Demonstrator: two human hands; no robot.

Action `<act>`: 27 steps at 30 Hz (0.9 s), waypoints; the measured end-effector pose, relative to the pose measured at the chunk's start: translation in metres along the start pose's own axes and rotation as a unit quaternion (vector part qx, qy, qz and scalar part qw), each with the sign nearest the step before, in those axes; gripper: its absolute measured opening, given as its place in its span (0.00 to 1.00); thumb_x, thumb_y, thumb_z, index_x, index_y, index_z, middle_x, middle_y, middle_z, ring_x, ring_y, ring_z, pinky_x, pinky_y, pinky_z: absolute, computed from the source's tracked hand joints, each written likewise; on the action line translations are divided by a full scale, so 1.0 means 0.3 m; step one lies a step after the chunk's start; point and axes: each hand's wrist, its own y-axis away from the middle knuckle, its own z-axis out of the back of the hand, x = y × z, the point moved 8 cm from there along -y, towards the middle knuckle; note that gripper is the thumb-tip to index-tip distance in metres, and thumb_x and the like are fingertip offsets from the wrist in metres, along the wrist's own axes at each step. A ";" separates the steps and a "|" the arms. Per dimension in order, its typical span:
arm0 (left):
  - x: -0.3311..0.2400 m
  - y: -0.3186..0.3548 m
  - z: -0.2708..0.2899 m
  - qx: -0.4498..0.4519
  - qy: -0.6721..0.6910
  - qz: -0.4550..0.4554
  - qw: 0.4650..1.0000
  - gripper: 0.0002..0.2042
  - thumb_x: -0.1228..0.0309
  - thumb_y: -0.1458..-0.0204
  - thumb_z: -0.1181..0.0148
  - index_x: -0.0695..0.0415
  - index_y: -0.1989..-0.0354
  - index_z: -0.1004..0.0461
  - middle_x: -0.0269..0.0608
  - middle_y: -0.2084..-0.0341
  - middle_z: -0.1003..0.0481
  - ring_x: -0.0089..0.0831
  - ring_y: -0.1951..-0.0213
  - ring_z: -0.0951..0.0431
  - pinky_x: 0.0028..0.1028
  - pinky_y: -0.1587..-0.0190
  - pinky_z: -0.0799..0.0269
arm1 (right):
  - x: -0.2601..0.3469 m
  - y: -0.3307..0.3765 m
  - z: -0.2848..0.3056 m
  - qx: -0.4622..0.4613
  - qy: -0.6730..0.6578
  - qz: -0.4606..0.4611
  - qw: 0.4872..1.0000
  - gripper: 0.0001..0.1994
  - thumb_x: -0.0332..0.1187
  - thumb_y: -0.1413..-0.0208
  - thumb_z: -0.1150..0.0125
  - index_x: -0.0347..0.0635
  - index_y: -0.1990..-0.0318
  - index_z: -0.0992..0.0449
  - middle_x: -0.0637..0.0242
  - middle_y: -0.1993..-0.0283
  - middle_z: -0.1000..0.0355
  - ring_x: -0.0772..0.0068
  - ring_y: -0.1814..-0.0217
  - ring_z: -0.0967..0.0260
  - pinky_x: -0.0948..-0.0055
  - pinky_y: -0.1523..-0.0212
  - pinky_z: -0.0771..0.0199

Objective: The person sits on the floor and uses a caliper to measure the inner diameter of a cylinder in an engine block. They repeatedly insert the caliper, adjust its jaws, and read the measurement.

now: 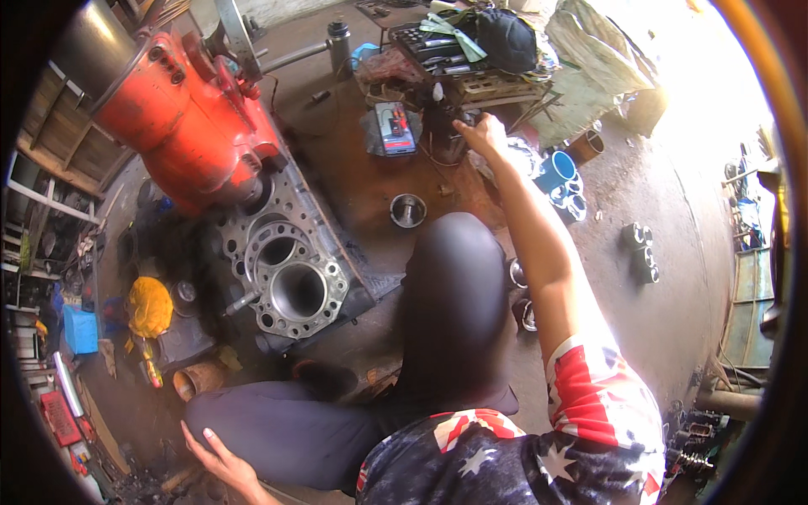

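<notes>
I sit on the workshop floor with my knees drawn up in dark trousers point(454, 303). My right arm stretches forward and my right hand point(481, 135) reaches a dark container point(442, 130) beside a wooden pallet point(497, 88); its fingers are extended and I see nothing held in them. Left of that hand lies a red and black tool pack point(394, 128). My left hand point(220, 461) rests open on the dirty floor behind my left thigh, fingers spread. A grey engine block point(295, 273) with open cylinder bores lies to my left front.
An orange machine housing point(185, 118) joins the block at the upper left. A small metal cup point(407, 210) stands ahead of my knee. Blue sleeves point(557, 172) and dark pistons point(641, 252) lie to the right. A yellow rag point(150, 305) and tool clutter fill the left.
</notes>
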 end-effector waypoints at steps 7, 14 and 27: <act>0.022 -0.029 -0.012 -0.013 0.039 0.012 0.999 0.25 0.59 0.32 0.51 0.62 0.33 0.35 0.57 0.36 0.34 0.49 0.36 0.32 0.42 0.34 0.38 | 0.041 -0.016 -0.012 0.031 0.039 0.015 0.999 0.28 0.53 0.47 0.30 0.30 0.60 0.19 0.40 0.57 0.21 0.42 0.51 0.21 0.53 0.50 0.21; -0.026 -0.045 -0.034 -0.010 0.036 0.007 0.999 0.25 0.58 0.32 0.50 0.60 0.33 0.35 0.57 0.39 0.31 0.50 0.37 0.32 0.42 0.36 0.36 | -0.024 0.098 0.038 0.022 0.007 0.048 0.999 0.26 0.53 0.46 0.32 0.32 0.59 0.18 0.41 0.58 0.21 0.42 0.54 0.21 0.52 0.52 0.22; -0.770 0.023 -0.183 0.098 0.163 -0.371 0.909 0.28 0.59 0.49 0.28 0.66 0.46 0.25 0.54 0.43 0.25 0.52 0.41 0.26 0.44 0.37 0.31 | 0.286 0.798 0.854 0.018 -0.252 0.280 0.926 0.17 0.31 0.46 0.33 0.33 0.51 0.22 0.61 0.64 0.25 0.72 0.62 0.28 0.73 0.59 0.30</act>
